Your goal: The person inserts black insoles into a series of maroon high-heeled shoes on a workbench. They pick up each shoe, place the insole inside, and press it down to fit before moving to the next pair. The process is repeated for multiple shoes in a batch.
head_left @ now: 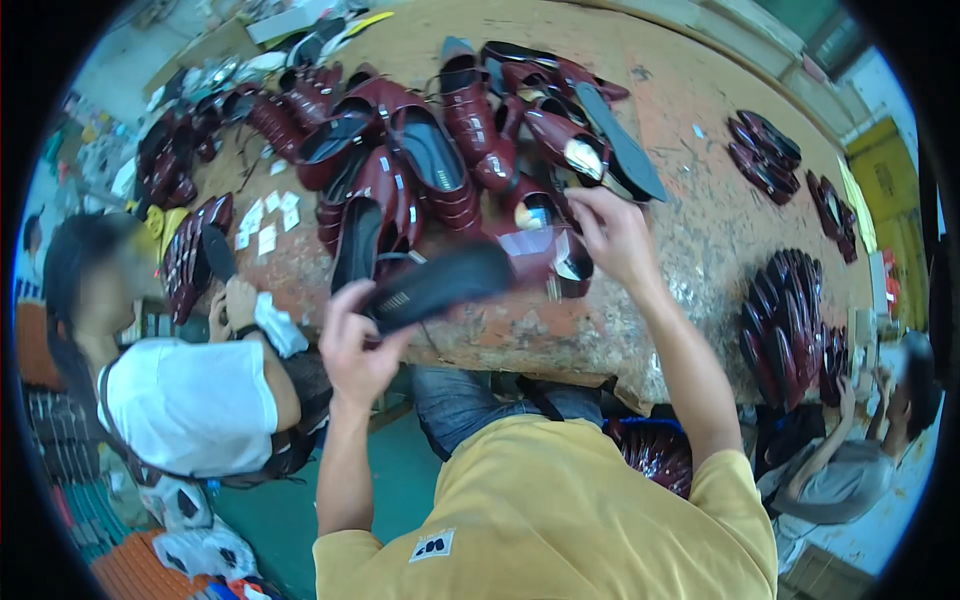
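A black insole [440,285], smeared by motion, is held at its heel end between the thumb and fingers of my left hand [358,345]. Its other end points right, toward a blurred burgundy shoe front [532,252]. My right hand [612,232] is above the table with fingertips pinched together; what they grip, if anything, is too small to make out. Just below those fingers lies a burgundy shoe [573,262] with a pale patch in its opening. Beyond my hands, burgundy shoes [430,150] with dark insoles lie piled, and a grey-blue sole [620,145] leans among them.
White paper slips [268,222] lie on the worn table [680,250] at left. Burgundy shoes [785,320] stand stacked at right, with smaller groups behind. A person in white [190,400] works at left holding a dark insole; another person in grey [845,470] is at right.
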A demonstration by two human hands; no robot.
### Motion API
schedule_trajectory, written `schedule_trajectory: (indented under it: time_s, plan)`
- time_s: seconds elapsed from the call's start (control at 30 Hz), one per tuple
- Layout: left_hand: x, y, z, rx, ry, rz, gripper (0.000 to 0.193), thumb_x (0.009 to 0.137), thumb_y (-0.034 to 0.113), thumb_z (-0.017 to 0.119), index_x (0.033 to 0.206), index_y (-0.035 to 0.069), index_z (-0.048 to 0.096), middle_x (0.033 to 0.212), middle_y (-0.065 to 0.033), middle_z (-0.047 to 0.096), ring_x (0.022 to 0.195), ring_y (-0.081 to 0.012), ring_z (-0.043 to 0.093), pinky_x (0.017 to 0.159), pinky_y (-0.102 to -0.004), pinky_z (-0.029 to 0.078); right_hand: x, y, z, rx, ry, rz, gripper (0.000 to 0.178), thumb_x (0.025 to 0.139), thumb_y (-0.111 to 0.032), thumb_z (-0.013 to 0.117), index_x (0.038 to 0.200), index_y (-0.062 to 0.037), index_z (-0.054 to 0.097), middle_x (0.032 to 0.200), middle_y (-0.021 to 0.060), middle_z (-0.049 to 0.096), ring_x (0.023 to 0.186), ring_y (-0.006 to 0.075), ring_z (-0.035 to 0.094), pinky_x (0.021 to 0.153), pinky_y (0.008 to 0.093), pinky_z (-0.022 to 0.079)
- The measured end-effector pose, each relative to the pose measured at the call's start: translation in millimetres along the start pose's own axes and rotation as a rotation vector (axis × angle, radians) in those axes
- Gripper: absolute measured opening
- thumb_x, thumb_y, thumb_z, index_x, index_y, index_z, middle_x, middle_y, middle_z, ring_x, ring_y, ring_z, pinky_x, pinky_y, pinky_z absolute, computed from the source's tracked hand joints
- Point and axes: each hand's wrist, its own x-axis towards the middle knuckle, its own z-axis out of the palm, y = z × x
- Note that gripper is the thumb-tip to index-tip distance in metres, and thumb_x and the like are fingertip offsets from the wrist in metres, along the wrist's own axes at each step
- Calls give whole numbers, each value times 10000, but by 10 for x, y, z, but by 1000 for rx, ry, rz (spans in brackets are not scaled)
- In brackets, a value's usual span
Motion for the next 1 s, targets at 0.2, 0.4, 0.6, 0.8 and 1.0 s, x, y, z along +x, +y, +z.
schedule_trajectory:
  time_s: [0.2, 0.4, 0.6, 0.8, 1.0]
  plan:
    - [242, -365, -144, 385, -107, -95, 209, 1022, 184, 737, 1070, -14, 695, 1557, -210, 619, 1279, -439, 673, 1108, -537, 517, 1081, 774, 1160, -832, -408, -64, 242, 989, -121, 639, 1105, -73, 846, 1102, 155, 828, 980, 376, 813, 856, 486, 661]
    - [-41, -370, -132, 209, -177, -294, 378, 951, 249, 806, 1175, -19, 660, 1503, -244, 638, 1302, -496, 641, 1099, -547, 529, 1426, 856, 1325, -1025, -504, 162, 272, 1067, -197, 603, 1140, -147, 860, 1160, 87, 839, 1065, 316, 819, 861, 426, 663]
    - [-235, -514, 180, 205, 121, -191, 789, 862, 221, 890, 1514, 52, 478, 1722, -285, 323, 1522, -522, 420, 1219, -592, 411, 1436, 799, 1228, -962, -477, 146, 259, 1027, -185, 613, 1137, -130, 840, 1164, 138, 825, 1072, 349, 807, 916, 469, 649]
    - [-203, -124, 337, 634, 221, -44, 749, 885, 209, 843, 1539, 37, 521, 1688, -256, 428, 1560, -472, 404, 1267, -687, 252, 1120, 284, 440, -222, 159, 127, 178, 964, -154, 687, 1049, -67, 817, 894, 103, 797, 837, 229, 779, 764, 401, 628]
    - [-191, 535, 1167, -209, -139, 42, 493, 923, 123, 796, 1381, 0, 662, 1485, -205, 636, 1304, -384, 662, 1044, -449, 569, -536, 493, -918, 386, 514, 397, 222, 1075, -46, 596, 1162, -10, 798, 860, 18, 744, 756, 103, 697, 677, 263, 578]
